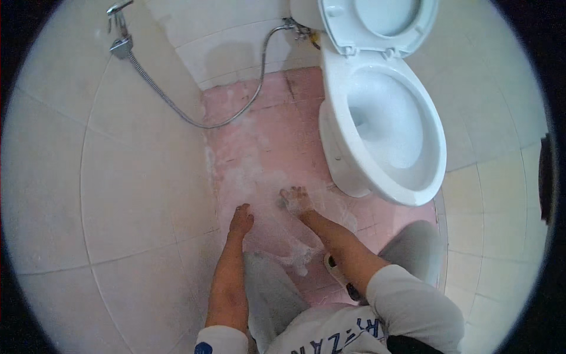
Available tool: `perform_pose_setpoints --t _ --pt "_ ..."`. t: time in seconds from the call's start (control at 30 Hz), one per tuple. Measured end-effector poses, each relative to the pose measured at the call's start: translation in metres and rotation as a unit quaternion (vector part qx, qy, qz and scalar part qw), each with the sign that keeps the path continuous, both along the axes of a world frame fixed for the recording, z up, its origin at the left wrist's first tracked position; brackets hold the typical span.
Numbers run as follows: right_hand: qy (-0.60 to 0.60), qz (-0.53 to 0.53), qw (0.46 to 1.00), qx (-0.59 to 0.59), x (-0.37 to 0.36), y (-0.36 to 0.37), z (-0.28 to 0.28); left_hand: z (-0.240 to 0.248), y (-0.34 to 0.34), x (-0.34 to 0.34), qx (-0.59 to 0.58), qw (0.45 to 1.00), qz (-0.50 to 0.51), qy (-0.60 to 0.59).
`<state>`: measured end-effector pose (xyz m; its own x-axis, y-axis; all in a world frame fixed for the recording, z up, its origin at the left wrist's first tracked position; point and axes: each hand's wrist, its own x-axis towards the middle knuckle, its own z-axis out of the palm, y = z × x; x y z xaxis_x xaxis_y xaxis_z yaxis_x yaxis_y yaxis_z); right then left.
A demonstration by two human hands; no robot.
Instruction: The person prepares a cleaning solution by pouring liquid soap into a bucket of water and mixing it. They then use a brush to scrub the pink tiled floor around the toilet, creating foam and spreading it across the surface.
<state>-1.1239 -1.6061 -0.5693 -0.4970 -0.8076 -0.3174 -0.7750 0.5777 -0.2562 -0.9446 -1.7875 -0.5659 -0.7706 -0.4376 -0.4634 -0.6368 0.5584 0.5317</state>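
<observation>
My right hand [297, 200] is low over the soapy pink tiled floor [265, 141], covered in white foam. Its fingers are bent round something small and greyish at its left side, too blurred to name. To its left, my left hand [241, 220] hangs near the wall side with fingers loosely apart and nothing visible in it. Foam [302, 257] lies in streaks on the tiles between my legs and around both hands.
A white toilet [354, 135] with its seat raised stands at the right. A metal hose [171, 106] loops from the back wall valve to a sprayer [121, 41] on the left tiled wall [135, 177]. My shoe [339, 274] is on the floor.
</observation>
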Motion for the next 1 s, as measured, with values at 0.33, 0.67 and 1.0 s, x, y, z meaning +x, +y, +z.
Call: perform_pose_setpoints --t 0.33,0.67,1.0 --pt "0.007 0.011 1.000 0.011 0.011 0.109 0.014 -0.027 0.041 -0.018 -0.252 0.956 -0.018 0.147" --pt "0.136 -0.200 0.967 0.080 -0.006 0.087 -0.050 -0.038 0.030 -0.010 -0.249 0.963 -0.035 0.096" --pt "0.182 -0.222 0.952 0.103 -0.058 0.054 -0.055 -0.049 0.028 -0.010 -0.237 0.964 -0.049 0.113"
